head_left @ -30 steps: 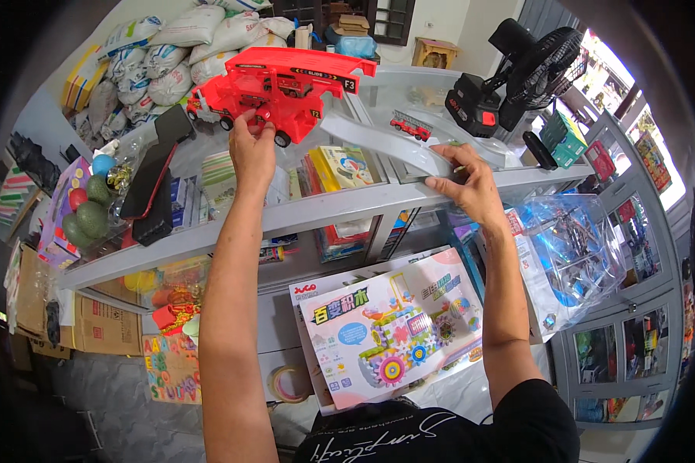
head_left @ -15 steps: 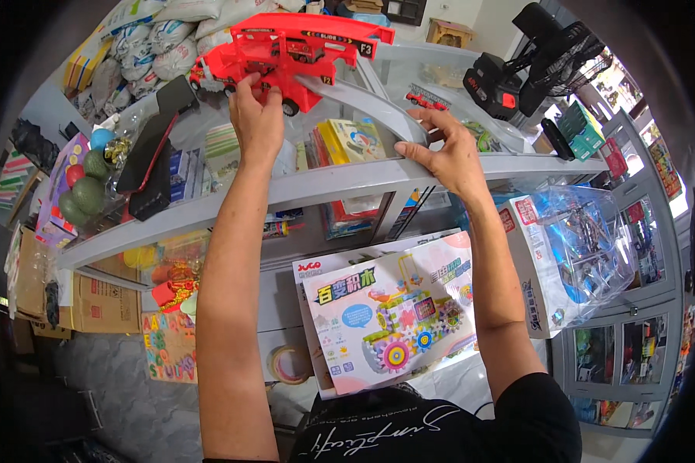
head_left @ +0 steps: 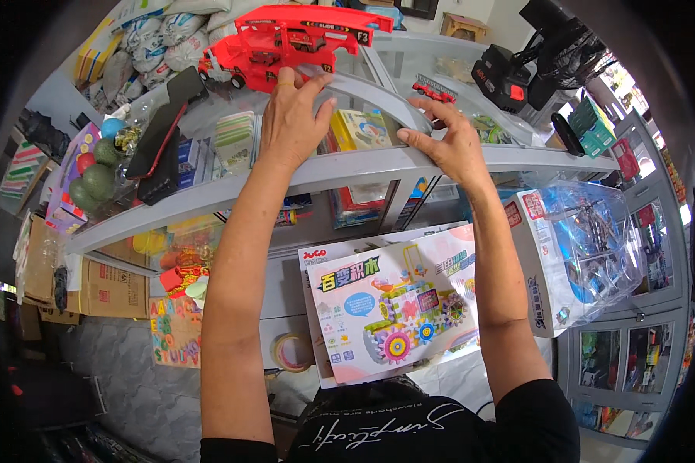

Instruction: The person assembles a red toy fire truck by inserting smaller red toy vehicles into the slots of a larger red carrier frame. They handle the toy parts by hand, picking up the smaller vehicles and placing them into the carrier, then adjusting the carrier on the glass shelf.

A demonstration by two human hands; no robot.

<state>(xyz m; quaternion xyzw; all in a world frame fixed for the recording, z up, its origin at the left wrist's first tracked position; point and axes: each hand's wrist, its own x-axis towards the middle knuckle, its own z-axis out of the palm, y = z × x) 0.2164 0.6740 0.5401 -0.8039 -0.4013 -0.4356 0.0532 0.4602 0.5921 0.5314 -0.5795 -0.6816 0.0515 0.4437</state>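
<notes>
A red toy carrier truck [head_left: 301, 48] with several decks stands on the glass counter top, small red vehicles on its decks. A curved grey ramp [head_left: 378, 91] slopes from its rear toward the right. My left hand [head_left: 292, 127] is at the truck's rear, by the ramp's upper end; its fingers are spread and the fingertips partly hidden. Between thumb and fingers, my right hand [head_left: 452, 143] pinches the ramp's lower end near the counter's front edge. Just beyond that hand lies a small red toy fire engine [head_left: 434, 89] with a grey ladder.
A grey-framed glass display counter [head_left: 340, 171] runs across. Toward the left are a black case [head_left: 162, 147] and green round fruit [head_left: 98, 182]. A fan [head_left: 552, 65] stands far right. Nearer me are a building-block box [head_left: 394, 301] and a clear-fronted toy box [head_left: 537, 266].
My left hand has shifted right along the truck, from its side to its rear by the ramp. My right hand stays at the ramp's lower end. The view has shifted slightly.
</notes>
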